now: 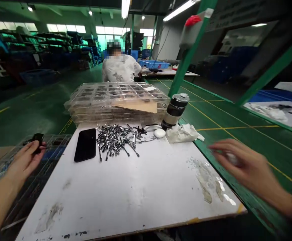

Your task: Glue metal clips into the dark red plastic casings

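1. Well, first a small matte-black object (38,142), pinched in a narrow grip by the left hand (25,160), held out over a clear plastic tray (55,142) beyond the desk's left edge. Mostly hidden by the fingers, so shape uncertain. Probably light and stiff, judging by the easy pinch; safest by its edges.
2. Next, the right hand (241,164), blurred, just past the desk's right edge, in a narrow curled grip around a pale rounded object (232,159). Exact hold impossible to tell through the blur. Probably light and smooth, perhaps slippery; better wrapped by several fingers than pinched.
3. Closest on the desk, a tangled heap of slim silver metal parts (117,140): likely stiff and hard-edged, best lifted singly by a shank. Just left of it, a glossy black smartphone (85,145), flat and fragile-looking.
4. Underfoot of all this, a scuffed white-topped desk (125,190) with dried smears. Farther along, a round white pad (159,133), a crumpled white cloth (182,133), an upright black-and-silver bottle (175,111), and stacked clear plastic trays (117,102) with a tan cardboard sheet (135,106).
5. Beyond, a green floor (35,107) with yellow lines, a co-worker (120,68) in a white printed shirt, back turned, and a blue crate (151,64).
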{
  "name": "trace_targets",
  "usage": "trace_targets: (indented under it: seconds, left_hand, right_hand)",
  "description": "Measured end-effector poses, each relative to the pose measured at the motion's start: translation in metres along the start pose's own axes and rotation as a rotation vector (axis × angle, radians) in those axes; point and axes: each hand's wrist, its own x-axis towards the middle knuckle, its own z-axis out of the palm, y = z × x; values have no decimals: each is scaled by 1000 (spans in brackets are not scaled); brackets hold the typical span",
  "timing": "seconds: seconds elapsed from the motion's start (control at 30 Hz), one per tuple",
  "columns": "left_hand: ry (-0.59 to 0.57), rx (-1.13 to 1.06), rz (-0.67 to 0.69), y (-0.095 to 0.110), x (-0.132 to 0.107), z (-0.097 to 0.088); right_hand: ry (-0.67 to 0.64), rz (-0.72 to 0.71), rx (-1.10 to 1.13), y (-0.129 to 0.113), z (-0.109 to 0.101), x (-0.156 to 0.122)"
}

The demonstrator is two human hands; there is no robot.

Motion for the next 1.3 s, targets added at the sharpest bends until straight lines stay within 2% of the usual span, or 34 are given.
trace_targets:
  seconds: [0.07,0.13,0.23,0.3,0.4,0.47,0.53,0.67,0.83,1.03,1.17,1.3]
  left_hand:
    - [-14,-45,-4,27,-16,12]
    - [-52,-78,4,47,-35,38]
    - [-176,-98,7,59,-63,92]
    - [-222,-122,37,55,-78,131]
    - [-340,-128,6,40,-93,180]
    - [-403,-127,-20,29,-99,204]
    - [-457,-137,-41,20,-103,220]
    - [-527,-174,-75,4,-111,231]
    - [-601,-170,-151,-13,-123,220]
    - [-659,-117,-174,-12,-126,210]
    - [-702,-24,-119,-10,-126,209]
    - [-692,-61,-168,-9,-128,210]
  right_hand:
    - [-231,-137,117,-11,35,22]
    - [-434,-224,66,-27,74,51]
    - [-462,-200,5,-48,124,90]
    - [-461,-154,-34,-56,150,106]
    - [-466,-98,-83,-61,176,117]
    - [-462,-70,-104,-64,186,118]
    - [-455,-48,-116,-65,192,116]
    - [-429,-30,-104,-63,190,110]
    - [-329,-71,9,-62,167,103]
    - [-220,-203,305,-85,132,90]
    - [-79,-215,594,-101,127,86]
    - [-180,-133,719,-106,131,86]
